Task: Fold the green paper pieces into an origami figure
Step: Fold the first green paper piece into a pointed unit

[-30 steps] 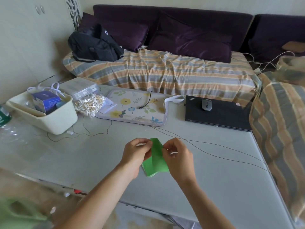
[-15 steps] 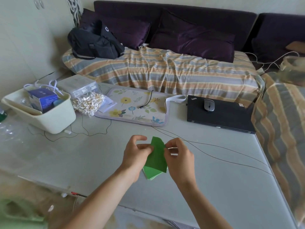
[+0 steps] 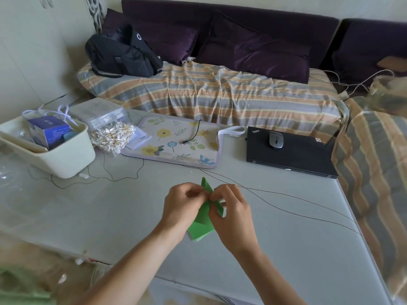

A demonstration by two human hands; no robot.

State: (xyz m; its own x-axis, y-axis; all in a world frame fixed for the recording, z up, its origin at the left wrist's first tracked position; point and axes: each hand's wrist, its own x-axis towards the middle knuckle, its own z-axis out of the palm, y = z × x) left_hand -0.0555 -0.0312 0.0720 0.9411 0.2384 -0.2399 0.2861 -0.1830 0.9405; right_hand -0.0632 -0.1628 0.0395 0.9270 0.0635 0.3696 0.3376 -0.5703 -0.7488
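Pale grey, the desk (image 3: 136,216) stands before a striped sofa (image 3: 220,95). At its left edge a cream tub (image 3: 63,159) holds a blue box (image 3: 47,132) whose print is too small to read; just beside it lies a clear bag of cotton swabs (image 3: 112,137). Near the far right corner a black laptop (image 3: 295,155) marked "ThinkPad" carries a grey mouse (image 3: 276,139). Toward the near edge, the left hand (image 3: 182,205) and right hand (image 3: 231,208) pinch the green paper (image 3: 203,219) between curled fingertips, above more green sheets.
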